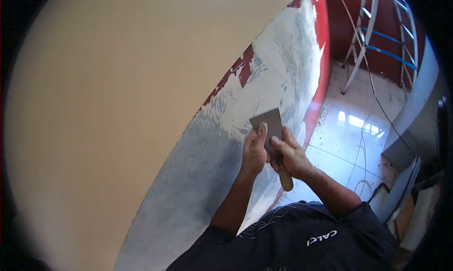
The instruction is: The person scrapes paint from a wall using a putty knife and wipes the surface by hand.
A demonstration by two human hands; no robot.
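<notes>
Grey metal, squared at its top edge, forms the blade of a putty knife [270,125], which a person holds in both bare hands in front of a partly coated wall, near the middle of the view. The left hand [254,153] is closed on the blade's left side, its thumb lying flat along the front face and pointing upward. The right hand [293,158] is closed around the lower part of the tool, its thumb pressed to the front of the blade; the rounded, tan handle [286,179] sticks out below it, tilted slightly to the right. Both hands and the forearms are speckled with pale residue. Behind them, the coated wall section [188,176] is smooth grey lower down and streaked with uneven white higher up, with dark red patches [246,66] showing along its upper left edge. Plain beige surface [104,91] fills the left side, and a bright red strip [322,44] borders the coated section on the right. Beyond it, glossy pale floor tiles [339,129] reflect bright light. A stepladder [371,25] with blue crossbars stands at upper right, and a thin cable [375,95] trails past it. At the bottom is the person's dark shirt [292,238], lettered CALCI in white
</notes>
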